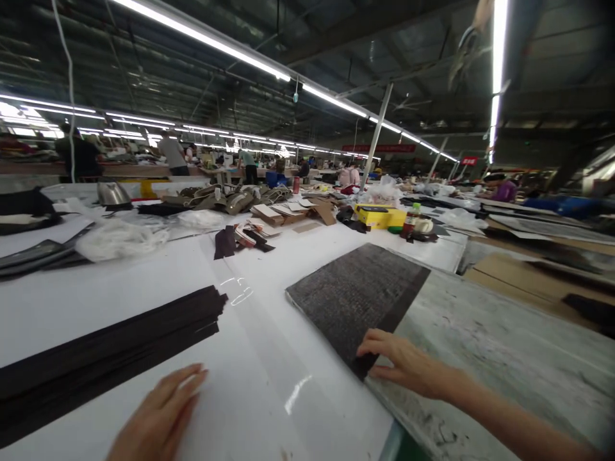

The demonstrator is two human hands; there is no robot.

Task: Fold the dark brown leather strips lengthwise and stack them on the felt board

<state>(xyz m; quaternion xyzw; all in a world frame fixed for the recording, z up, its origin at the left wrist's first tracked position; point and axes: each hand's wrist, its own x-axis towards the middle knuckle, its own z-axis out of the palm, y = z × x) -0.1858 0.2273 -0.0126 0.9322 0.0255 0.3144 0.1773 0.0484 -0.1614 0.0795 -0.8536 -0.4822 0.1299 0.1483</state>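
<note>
My left hand (pixel 158 413) hovers over or rests on the white tabletop (pixel 269 378), its fingers stretched out and nothing in them. Just beyond it lies a stack of long dark fabric strips (pixel 110 349), running off the left edge. My right hand (pixel 406 363) is at the near corner of a dark, textured rectangular sheet (pixel 358 288). Its fingertips reach over the sheet's edge, with thumb and fingers apart. The sheet lies partly on the white table and partly on a stained greenish board (pixel 490 346).
Farther back are plastic bags (pixel 125 237), cardboard pieces (pixel 288 210), a yellow box (pixel 379 216) and bundled olive fabric pieces (pixel 230 197). Stacked brown sheets (pixel 523 282) lie at right. A metal kettle (pixel 113 193) stands at back left. Several people are at distant tables.
</note>
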